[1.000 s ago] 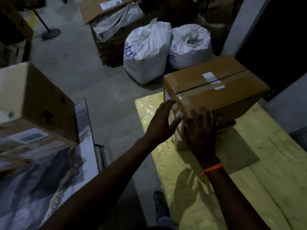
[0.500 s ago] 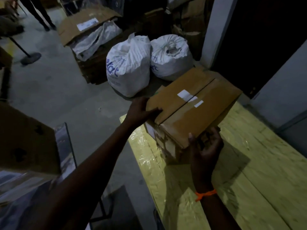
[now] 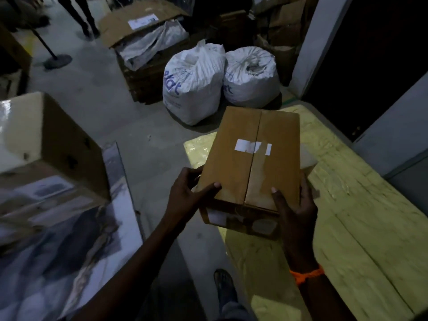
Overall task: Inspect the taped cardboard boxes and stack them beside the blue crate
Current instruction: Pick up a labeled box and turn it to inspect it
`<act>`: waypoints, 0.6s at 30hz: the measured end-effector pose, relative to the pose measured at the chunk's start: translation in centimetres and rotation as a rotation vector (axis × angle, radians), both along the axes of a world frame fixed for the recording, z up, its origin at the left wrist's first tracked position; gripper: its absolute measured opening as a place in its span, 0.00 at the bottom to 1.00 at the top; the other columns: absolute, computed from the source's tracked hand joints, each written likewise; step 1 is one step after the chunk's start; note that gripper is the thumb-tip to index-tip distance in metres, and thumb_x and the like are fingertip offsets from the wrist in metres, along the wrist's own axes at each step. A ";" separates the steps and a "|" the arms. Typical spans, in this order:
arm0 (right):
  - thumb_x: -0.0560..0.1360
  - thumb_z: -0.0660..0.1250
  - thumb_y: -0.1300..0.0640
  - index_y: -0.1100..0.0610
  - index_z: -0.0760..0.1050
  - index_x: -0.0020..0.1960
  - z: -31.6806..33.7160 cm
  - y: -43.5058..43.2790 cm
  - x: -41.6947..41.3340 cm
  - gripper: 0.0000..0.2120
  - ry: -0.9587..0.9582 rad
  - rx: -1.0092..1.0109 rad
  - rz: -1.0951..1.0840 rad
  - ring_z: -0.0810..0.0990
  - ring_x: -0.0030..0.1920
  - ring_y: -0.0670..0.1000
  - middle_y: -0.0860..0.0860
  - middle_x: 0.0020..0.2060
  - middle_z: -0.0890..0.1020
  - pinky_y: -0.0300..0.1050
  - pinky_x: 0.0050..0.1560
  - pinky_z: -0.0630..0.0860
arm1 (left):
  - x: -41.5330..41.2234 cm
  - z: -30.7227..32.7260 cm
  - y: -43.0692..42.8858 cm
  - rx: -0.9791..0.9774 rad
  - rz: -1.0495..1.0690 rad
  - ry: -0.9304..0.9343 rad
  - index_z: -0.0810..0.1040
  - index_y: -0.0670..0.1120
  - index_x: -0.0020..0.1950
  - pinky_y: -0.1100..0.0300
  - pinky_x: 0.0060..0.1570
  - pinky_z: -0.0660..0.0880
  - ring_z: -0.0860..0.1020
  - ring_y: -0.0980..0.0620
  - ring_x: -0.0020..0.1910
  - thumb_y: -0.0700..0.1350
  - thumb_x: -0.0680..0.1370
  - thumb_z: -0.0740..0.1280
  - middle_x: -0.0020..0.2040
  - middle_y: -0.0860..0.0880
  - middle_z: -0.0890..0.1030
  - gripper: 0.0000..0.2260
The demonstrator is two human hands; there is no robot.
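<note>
- The pale yellow worktop (image 3: 361, 228) filled the right side of your view, its board surface glossy as if wrapped in film.
- A big cardboard carton (image 3: 60, 144) sat to your left on a shiny, marbled sheet (image 3: 69, 262), well apart from the worktop, with bare floor between them.
- Further back on the floor stood an open carton (image 3: 139, 22) with white wrapping spilling out of it.
- Two tied white sacks (image 3: 192, 84) stood side by side, touching each other, just beyond the far end of the worktop.
- The taped cardboard box (image 3: 231, 163) was in your grip over the near left corner of the worktop, top face up, its long taped seam running away from you. You could not tell from this view whether its underside touched the board.
- Your left hand (image 3: 183, 195) was clamped on the box's near left corner, thumb lying on the top face and fingers wrapped round the side.
- Your right hand (image 3: 296, 205) was clamped on the near right corner in the same way, thumb on top, fingers along the right side.
- A white label (image 3: 243, 145) sat across the seam at mid-length.
- An orange band (image 3: 306, 275) circled your right wrist.
</note>
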State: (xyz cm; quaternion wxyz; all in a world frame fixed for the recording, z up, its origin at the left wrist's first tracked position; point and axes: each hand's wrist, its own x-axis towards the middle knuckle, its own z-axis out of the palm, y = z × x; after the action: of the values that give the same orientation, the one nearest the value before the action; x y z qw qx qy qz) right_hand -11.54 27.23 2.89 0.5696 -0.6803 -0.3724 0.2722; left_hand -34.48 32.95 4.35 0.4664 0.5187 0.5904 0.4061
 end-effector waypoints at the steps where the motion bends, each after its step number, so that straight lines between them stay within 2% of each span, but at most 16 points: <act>1: 0.75 0.77 0.53 0.53 0.65 0.81 0.3 -1.4 -1.4 0.38 0.002 -0.003 0.035 0.80 0.65 0.50 0.51 0.71 0.78 0.50 0.64 0.80 | -1.7 0.0 -2.1 -0.004 0.032 -0.017 0.78 0.50 0.57 0.54 0.59 0.81 0.79 0.64 0.60 0.54 0.68 0.81 0.61 0.58 0.81 0.23; 3: 0.73 0.77 0.51 0.52 0.66 0.80 0.9 -4.4 -4.6 0.38 -0.006 -0.014 0.107 0.80 0.64 0.48 0.50 0.70 0.79 0.48 0.62 0.80 | -5.4 -0.1 -6.5 -0.004 0.090 -0.044 0.78 0.50 0.60 0.56 0.60 0.80 0.79 0.66 0.59 0.52 0.68 0.81 0.60 0.58 0.82 0.24; 7: 0.70 0.76 0.45 0.47 0.66 0.80 1.1 -10.4 -11.3 0.41 0.006 -0.075 0.325 0.80 0.62 0.43 0.43 0.67 0.78 0.46 0.61 0.80 | -13.6 -1.3 -16.4 -0.060 0.241 -0.146 0.76 0.53 0.72 0.59 0.60 0.79 0.78 0.61 0.65 0.55 0.64 0.83 0.66 0.57 0.81 0.38; 8: 0.70 0.76 0.44 0.46 0.66 0.79 0.9 -11.8 -13.0 0.40 0.008 -0.087 0.387 0.80 0.61 0.40 0.41 0.66 0.78 0.44 0.61 0.80 | -15.4 -1.6 -19.0 -0.067 0.289 -0.156 0.76 0.53 0.73 0.60 0.59 0.79 0.79 0.60 0.64 0.54 0.63 0.84 0.65 0.56 0.81 0.39; 10: 0.69 0.76 0.44 0.46 0.67 0.79 0.4 -14.2 -16.5 0.40 0.017 -0.102 0.493 0.80 0.60 0.35 0.37 0.64 0.78 0.40 0.60 0.81 | -18.4 -1.7 -24.3 -0.099 0.373 -0.152 0.79 0.55 0.69 0.62 0.53 0.81 0.82 0.59 0.59 0.51 0.65 0.83 0.61 0.57 0.84 0.33; 12: 0.71 0.78 0.48 0.48 0.67 0.79 -0.3 -16.4 -20.0 0.39 0.032 -0.121 0.595 0.80 0.60 0.37 0.42 0.67 0.79 0.39 0.60 0.80 | -21.0 -2.0 -29.3 -0.140 0.458 -0.184 0.79 0.58 0.66 0.61 0.51 0.82 0.84 0.58 0.56 0.48 0.66 0.80 0.56 0.60 0.85 0.29; 14: 0.73 0.79 0.50 0.48 0.66 0.80 -0.8 -18.1 -23.2 0.39 0.076 -0.135 0.721 0.80 0.63 0.41 0.46 0.70 0.78 0.40 0.59 0.81 | -23.3 -2.3 -33.7 -0.155 0.535 -0.238 0.79 0.57 0.68 0.54 0.55 0.81 0.83 0.55 0.58 0.48 0.68 0.79 0.59 0.57 0.85 0.28; 16: 0.72 0.77 0.43 0.46 0.65 0.80 -1.3 -19.0 -26.0 0.40 0.056 -0.136 0.854 0.79 0.66 0.42 0.43 0.70 0.77 0.41 0.60 0.80 | -24.9 -2.6 -37.1 -0.136 0.612 -0.268 0.77 0.56 0.71 0.51 0.57 0.80 0.82 0.53 0.60 0.47 0.72 0.77 0.62 0.55 0.84 0.28; 18: 0.70 0.74 0.39 0.45 0.65 0.80 -2.0 -19.0 -28.3 0.41 0.008 -0.144 0.955 0.78 0.67 0.44 0.40 0.70 0.77 0.49 0.62 0.81 | -25.9 -3.0 -39.5 -0.108 0.704 -0.289 0.75 0.57 0.73 0.58 0.54 0.81 0.82 0.54 0.61 0.45 0.74 0.75 0.64 0.55 0.83 0.28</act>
State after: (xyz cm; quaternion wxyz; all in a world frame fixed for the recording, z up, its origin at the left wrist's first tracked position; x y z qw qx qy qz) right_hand -39.86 8.25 0.84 0.3338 -0.4701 -0.6211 0.5309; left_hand -60.37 -6.58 1.30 0.4037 0.1963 0.6811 0.5785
